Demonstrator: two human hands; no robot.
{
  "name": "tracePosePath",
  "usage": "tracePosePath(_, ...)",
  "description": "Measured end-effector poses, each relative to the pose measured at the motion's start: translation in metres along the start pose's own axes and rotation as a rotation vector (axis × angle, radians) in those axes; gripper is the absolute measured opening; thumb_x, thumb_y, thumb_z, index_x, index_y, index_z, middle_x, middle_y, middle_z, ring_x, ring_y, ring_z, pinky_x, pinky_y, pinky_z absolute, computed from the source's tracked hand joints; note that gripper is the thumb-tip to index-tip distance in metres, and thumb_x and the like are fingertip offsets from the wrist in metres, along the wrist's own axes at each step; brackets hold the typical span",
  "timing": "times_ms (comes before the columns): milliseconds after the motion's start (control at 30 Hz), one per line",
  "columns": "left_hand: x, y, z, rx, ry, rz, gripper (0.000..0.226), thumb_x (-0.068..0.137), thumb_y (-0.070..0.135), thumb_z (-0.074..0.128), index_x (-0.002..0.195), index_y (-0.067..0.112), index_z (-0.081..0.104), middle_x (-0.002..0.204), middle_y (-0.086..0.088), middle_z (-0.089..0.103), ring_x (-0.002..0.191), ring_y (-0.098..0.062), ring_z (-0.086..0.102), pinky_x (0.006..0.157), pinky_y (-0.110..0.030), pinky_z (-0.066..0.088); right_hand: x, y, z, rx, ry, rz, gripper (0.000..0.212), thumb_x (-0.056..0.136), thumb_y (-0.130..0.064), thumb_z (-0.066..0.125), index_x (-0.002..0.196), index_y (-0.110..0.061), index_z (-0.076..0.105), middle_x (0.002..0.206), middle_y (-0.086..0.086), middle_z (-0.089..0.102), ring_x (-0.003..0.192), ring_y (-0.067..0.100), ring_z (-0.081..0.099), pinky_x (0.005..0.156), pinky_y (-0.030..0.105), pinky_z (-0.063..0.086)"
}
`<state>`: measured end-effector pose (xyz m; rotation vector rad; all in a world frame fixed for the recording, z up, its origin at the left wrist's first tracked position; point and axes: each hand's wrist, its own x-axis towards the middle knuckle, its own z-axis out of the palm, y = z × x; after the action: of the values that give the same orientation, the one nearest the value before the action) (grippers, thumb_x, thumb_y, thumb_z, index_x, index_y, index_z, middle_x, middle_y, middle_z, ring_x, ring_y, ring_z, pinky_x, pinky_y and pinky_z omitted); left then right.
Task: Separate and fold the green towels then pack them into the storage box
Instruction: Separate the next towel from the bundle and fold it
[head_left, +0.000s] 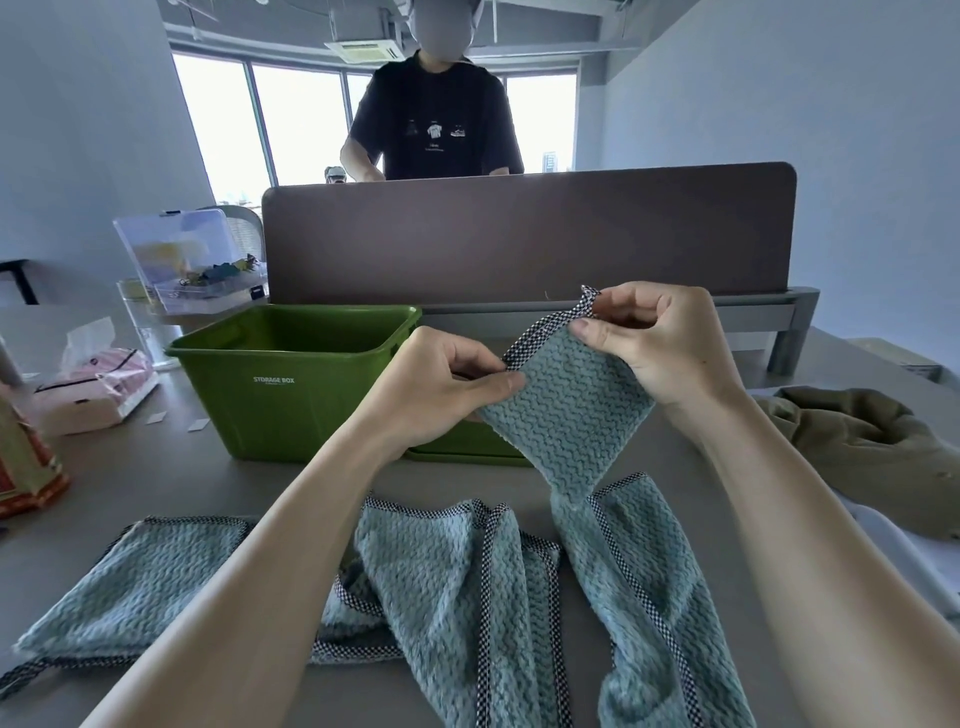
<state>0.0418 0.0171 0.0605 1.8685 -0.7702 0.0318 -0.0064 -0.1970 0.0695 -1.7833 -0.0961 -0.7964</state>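
Note:
A teal-green towel (571, 415) with a black-and-white checked border hangs lifted above the table. My left hand (447, 379) pinches its checked top edge on the left, and my right hand (660, 338) pinches the same edge at the upper corner. The towel's lower part trails down onto the table at the right. More towels of the same kind (441, 571) lie crumpled on the table below my arms, and one (145, 582) lies flatter at the left. The green storage box (291, 384) stands open behind my left hand; its inside looks empty as far as I can see.
A brown desk divider (519, 234) closes the far side, with a person standing behind it. A tissue pack (98, 384) and a clear plastic case (182, 260) sit at the left. An olive cloth (862, 447) lies at the right. An orange package (26, 457) is at the left edge.

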Motion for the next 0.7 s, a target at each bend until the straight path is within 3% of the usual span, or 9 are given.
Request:
tracePosePath(133,-0.001,0.002,-0.002,-0.033,0.017,-0.019,0.015,0.079,0.013,0.083,0.065,0.010,0.077,0.077,-0.013,0.076,0.099,-0.035,0.070,0.080,-0.044,0.060,-0.001,-0.002,0.001,0.006,-0.018,-0.006,0.016,0.073,-0.015,0.089,0.076,-0.021,0.074,0.072,-0.005,0.073,0.066,0.004,0.064,0.069,0.021,0.053)
tracePosePath(233,-0.001,0.002,-0.004,-0.047,-0.016,-0.029,0.013,0.075,0.007,0.084,0.066,0.003,0.076,0.069,-0.006,0.071,0.085,-0.025,0.066,0.082,-0.049,0.058,-0.002,-0.001,0.002,0.003,-0.026,-0.009,0.016,0.073,-0.016,0.089,0.077,-0.021,0.074,0.073,-0.005,0.073,0.067,0.004,0.065,0.070,0.021,0.053)
tracePosePath(300,0.000,0.001,-0.006,-0.082,-0.041,-0.029,0.011,0.072,0.002,0.085,0.066,0.007,0.077,0.071,-0.007,0.071,0.078,-0.024,0.064,0.080,-0.045,0.057,-0.002,-0.001,0.002,0.002,-0.024,-0.013,0.016,0.073,-0.017,0.089,0.078,-0.022,0.075,0.074,-0.003,0.074,0.068,0.005,0.067,0.072,0.022,0.055)
tracePosePath(400,0.002,-0.003,-0.009,-0.191,0.069,-0.007,0.033,0.066,-0.009,0.085,0.059,0.017,0.066,0.070,-0.009,0.068,0.085,-0.030,0.065,0.078,-0.034,0.056,0.001,0.004,0.000,-0.022,-0.027,0.020,0.016,0.076,-0.020,0.086,0.088,-0.023,0.076,0.084,-0.004,0.076,0.077,0.003,0.069,0.081,0.022,0.056)
tracePosePath(500,0.003,-0.001,-0.011,-0.400,0.142,-0.008,0.040,0.064,-0.009,0.083,0.080,0.015,0.056,0.080,-0.016,0.066,0.080,-0.028,0.066,0.065,-0.027,0.054,0.000,0.003,0.000,-0.036,-0.172,0.062,0.006,0.086,-0.021,0.078,0.090,-0.016,0.077,0.084,-0.008,0.073,0.080,0.003,0.065,0.079,0.024,0.051)
tracePosePath(600,0.003,0.000,-0.004,-0.672,0.157,-0.022,0.040,0.073,-0.005,0.073,0.104,0.014,0.054,0.080,-0.005,0.071,0.072,-0.015,0.067,0.065,-0.026,0.051,-0.004,0.000,0.004,0.103,-0.303,0.162,0.015,0.094,-0.011,0.067,0.081,-0.014,0.075,0.082,-0.004,0.075,0.078,0.007,0.069,0.076,0.026,0.051)
tracePosePath(700,0.003,0.000,0.006,-0.661,0.202,-0.008,0.036,0.085,-0.007,0.068,0.113,0.011,0.054,0.081,-0.002,0.072,0.074,-0.014,0.069,0.065,-0.028,0.056,-0.005,0.000,0.003,0.174,-0.351,0.212,0.012,0.088,-0.008,0.070,0.093,-0.019,0.069,0.091,0.002,0.066,0.088,0.020,0.064,0.081,0.038,0.048)
